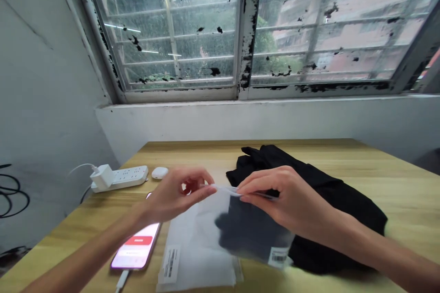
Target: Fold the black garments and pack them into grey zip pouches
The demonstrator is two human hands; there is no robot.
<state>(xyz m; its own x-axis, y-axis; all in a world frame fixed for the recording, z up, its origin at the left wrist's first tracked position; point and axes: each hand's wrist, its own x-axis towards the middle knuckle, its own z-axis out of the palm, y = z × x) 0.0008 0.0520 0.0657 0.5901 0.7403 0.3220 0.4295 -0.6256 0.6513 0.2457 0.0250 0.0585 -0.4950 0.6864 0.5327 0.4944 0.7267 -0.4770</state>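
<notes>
A clear plastic bag (254,238) with a barcode label at its lower right corner hangs from both hands above the table. My left hand (178,192) pinches the left part of its top edge between thumb and index finger. With thumb and fingers closed, my right hand (285,197) grips the same edge further right. Through the bag, dark cloth shows. Below and to the left lie frosted plastic bags (195,247) with a barcode label. A black folded garment (343,201) lies behind and to the right of my right hand.
A phone (137,247) with a lit screen and a plugged-in cable lies left of the bags. Further back are a white power strip (130,176) with a charger (102,176) and a small white case (160,173). The wooden table (192,150) ends at a windowed wall.
</notes>
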